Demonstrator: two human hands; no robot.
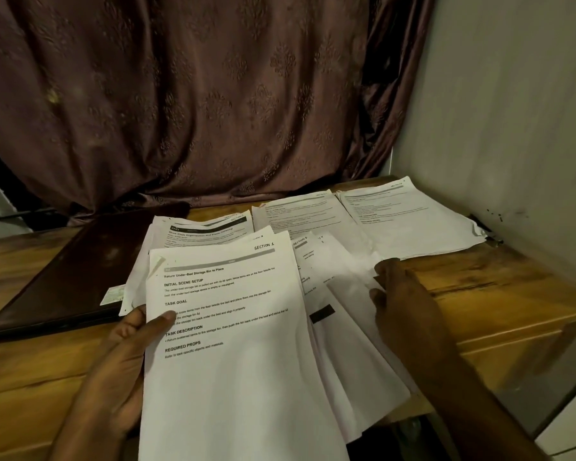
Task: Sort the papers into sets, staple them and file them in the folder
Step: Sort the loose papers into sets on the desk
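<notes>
A person's left hand (127, 354) grips a fanned sheaf of papers (233, 344) by its left edge, thumb pressed onto the top sheet headed "Section 1". The right hand (399, 294) reaches to the far side of the fan, its fingers curled onto the spread sheets as if to peel one off; whether it pinches a sheet cannot be told.

Beyond the right hand, two sorted stacks (373, 221) lie side by side on the wooden worktop (479, 281), with a third stack (203, 231) beyond the left hand. A dark folder (67, 277) lies just beyond the left hand.

The risk, as a judgement: the loosely fanned sheets could slip off the worktop's near edge, or two clinging pages could land in the wrong set.
</notes>
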